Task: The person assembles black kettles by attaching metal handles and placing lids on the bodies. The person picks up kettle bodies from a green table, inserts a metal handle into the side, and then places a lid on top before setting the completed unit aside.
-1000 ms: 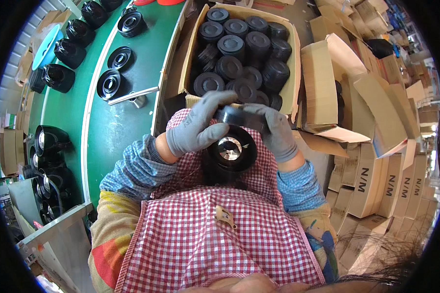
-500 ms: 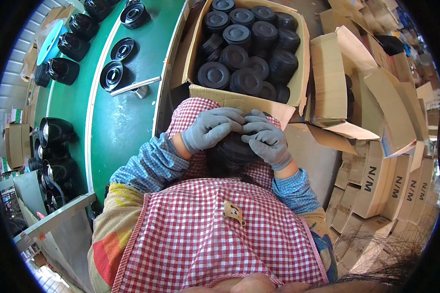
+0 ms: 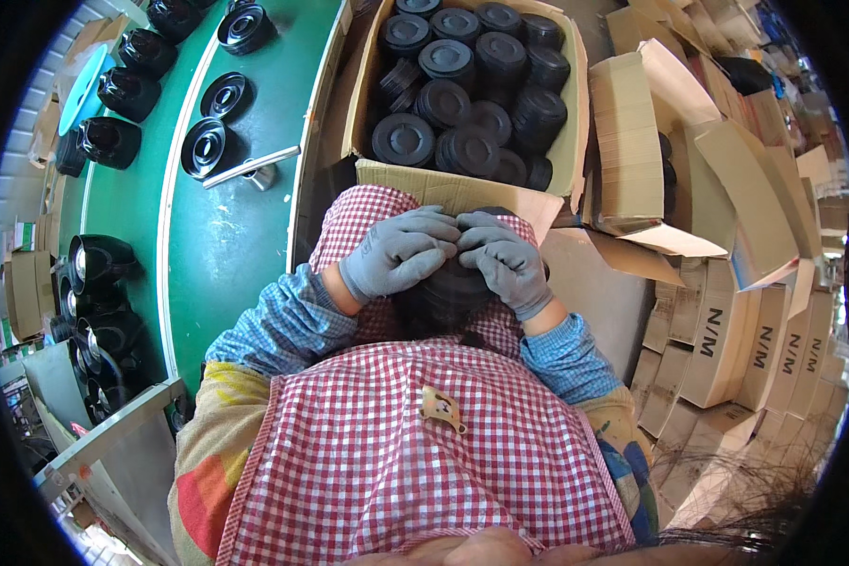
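Observation:
In grey gloves, both my hands are bent over a black round plastic part (image 3: 451,288) in my lap, against the red checked apron. My left hand (image 3: 401,253) grips its left upper edge with curled fingers. On the other side my right hand (image 3: 507,264) is curled on it, the fingertips of both hands nearly meeting at the top. The gloves hide much of the part, so I cannot make out its full shape. Just beyond my hands stands an open carton (image 3: 453,187) holding many stacks of black round discs (image 3: 446,58).
To my left runs a green work surface (image 3: 222,212) with black ringed parts (image 3: 208,146), a metal handled tool (image 3: 255,170) and glossy black housings (image 3: 111,141). Open cartons (image 3: 627,141) stand to the right, above piled closed boxes (image 3: 717,330). A metal rail (image 3: 113,424) is at lower left.
My right hand has drawn slightly left, closer to my left hand, and its fingers are more curled over the black part. The whole view has shifted a little.

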`<state>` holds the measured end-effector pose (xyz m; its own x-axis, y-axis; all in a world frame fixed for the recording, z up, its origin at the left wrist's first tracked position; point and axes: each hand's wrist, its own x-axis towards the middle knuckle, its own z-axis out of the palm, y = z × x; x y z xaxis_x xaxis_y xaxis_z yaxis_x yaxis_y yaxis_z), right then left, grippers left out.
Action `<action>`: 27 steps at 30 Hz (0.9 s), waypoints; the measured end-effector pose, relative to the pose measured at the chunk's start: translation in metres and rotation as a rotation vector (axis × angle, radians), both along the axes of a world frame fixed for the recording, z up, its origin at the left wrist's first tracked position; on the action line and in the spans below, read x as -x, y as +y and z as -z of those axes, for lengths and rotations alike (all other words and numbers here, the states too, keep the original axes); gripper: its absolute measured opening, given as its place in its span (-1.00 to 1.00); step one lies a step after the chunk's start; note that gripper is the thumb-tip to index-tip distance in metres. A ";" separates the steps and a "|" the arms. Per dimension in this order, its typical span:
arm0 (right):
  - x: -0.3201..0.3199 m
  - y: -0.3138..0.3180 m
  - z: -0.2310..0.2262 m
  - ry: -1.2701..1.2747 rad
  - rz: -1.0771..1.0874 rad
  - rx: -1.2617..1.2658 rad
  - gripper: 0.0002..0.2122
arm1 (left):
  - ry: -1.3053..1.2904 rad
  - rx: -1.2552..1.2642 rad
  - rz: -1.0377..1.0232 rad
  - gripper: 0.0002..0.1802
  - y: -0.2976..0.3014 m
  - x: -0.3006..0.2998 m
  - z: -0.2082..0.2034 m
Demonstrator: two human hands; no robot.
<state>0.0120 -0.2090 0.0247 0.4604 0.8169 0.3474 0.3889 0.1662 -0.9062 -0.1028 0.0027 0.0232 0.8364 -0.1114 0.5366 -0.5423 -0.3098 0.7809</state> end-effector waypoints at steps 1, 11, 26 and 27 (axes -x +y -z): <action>-0.002 -0.006 0.008 -0.017 -0.040 0.026 -0.84 | 0.000 -0.010 -0.016 -0.77 -0.003 0.003 0.004; -0.018 -0.008 0.011 -0.308 0.016 0.230 -0.53 | 0.089 -0.297 -0.022 -0.70 -0.014 0.025 -0.028; -0.003 0.006 0.007 -0.507 0.059 0.426 -0.52 | 0.262 -0.519 -0.267 -0.63 -0.033 0.045 -0.041; -0.008 0.008 0.010 -0.483 0.004 0.404 -0.54 | 0.256 -0.523 -0.288 -0.64 -0.031 0.042 -0.039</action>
<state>0.0200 -0.2006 0.0143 0.3321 0.9256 0.1816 0.7701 -0.1549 -0.6188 -0.1445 -0.0282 0.0621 0.9660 -0.0558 0.2524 -0.1975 -0.7896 0.5810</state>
